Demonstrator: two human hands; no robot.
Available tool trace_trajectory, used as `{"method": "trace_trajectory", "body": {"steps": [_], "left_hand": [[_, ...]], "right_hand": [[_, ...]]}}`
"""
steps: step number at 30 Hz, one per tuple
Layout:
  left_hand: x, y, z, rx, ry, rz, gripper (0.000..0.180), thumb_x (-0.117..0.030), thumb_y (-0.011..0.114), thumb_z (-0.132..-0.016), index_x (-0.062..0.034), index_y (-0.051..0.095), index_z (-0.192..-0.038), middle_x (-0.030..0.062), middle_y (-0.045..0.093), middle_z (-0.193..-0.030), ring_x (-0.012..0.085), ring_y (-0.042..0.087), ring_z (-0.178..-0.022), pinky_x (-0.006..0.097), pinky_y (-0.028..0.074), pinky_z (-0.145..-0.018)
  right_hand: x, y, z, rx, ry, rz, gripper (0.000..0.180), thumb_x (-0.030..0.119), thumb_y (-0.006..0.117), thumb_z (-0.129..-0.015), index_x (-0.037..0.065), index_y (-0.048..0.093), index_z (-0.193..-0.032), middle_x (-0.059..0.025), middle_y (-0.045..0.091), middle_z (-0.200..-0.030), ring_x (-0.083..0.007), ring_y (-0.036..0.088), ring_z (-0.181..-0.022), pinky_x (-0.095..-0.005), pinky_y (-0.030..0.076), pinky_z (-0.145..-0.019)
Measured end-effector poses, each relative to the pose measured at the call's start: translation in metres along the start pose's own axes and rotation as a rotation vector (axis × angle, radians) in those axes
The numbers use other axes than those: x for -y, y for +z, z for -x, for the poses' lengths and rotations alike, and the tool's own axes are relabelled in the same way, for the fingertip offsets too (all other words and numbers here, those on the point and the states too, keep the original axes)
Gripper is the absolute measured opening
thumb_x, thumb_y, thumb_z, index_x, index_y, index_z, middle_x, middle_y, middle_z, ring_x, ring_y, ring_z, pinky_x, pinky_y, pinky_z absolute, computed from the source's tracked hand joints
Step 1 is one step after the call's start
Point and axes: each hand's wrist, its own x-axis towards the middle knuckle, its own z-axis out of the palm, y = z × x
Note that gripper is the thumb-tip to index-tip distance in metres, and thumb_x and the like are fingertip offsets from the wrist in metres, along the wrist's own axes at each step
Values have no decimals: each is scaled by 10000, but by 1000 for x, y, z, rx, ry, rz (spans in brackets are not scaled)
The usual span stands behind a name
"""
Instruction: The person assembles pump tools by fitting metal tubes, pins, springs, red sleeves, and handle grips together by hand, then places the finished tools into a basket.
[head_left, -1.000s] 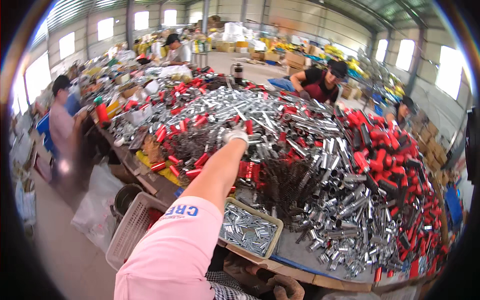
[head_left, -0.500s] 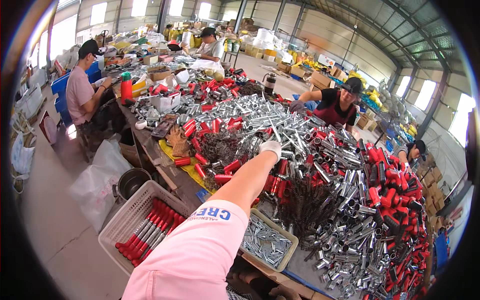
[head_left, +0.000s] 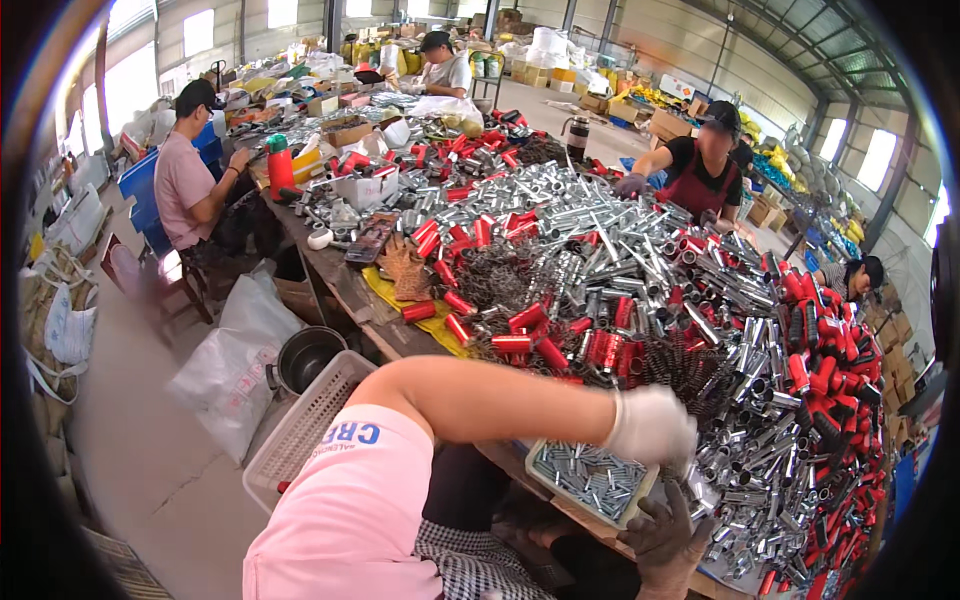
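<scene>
Reaching around a pin tray [head_left: 643, 497], mid-job.
Left hand [head_left: 655, 428], white glove, over the tray's far right corner; right hand [head_left: 668, 532], gray glove, just beside its near right side. Metal pins [head_left: 588, 476] sit in the tray, chrome tubes [head_left: 735, 468] heaped right. Left fingers blurred, can't tell if pinching; right ones look parted, grip unclear. Seems far from done: tubes, red sleeves [head_left: 530, 318], springs [head_left: 490, 285] lie loose, 0 finished pieces made out. White basket [head_left: 310, 410] mostly behind pink sleeve, contents nearly all hidden.
</scene>
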Motion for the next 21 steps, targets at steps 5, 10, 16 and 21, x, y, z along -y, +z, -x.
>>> {"method": "trace_trajectory", "body": {"steps": [5, 10, 16, 21], "left_hand": [[-65, 57, 35, 167, 63, 46, 196, -212, 622, -788, -27, 670, -741, 125, 657, -700, 316, 676, -632, 434, 549, -550], [-66, 53, 64, -365, -380, 308, 317, -250, 732, -744, -22, 679, -957, 161, 669, -829, 307, 686, -799, 394, 550, -713], [-95, 81, 82, -480, -471, 1110, 304, -228, 656, -873, 18, 644, -1053, 175, 664, -874, 250, 654, -789, 335, 516, -751], [-108, 81, 99, -526, -498, 1133, 305, -205, 618, -911, 7, 616, -1131, 142, 659, -928, 210, 642, -862, 322, 505, -792]], "right_hand": [[-9, 1, 21, 191, 278, 425, 597, 211, 767, -793, -57, 482, -1244, -138, 643, -995, -211, 624, -688, -301, 505, -591], [-40, 6, 45, 110, 127, 72, 551, 212, 760, -835, 3, 477, -1258, -92, 610, -945, -162, 544, -628, -264, 439, -541], [-72, 9, 47, 276, 264, -230, 152, 99, 666, -896, 126, 563, -1004, -57, 560, -846, -126, 413, -534, -247, 343, -486], [-82, -5, 43, 379, -172, 499, 152, 46, 633, -864, 102, 587, -997, -111, 585, -849, -233, 512, -571, -345, 435, -544]]}}
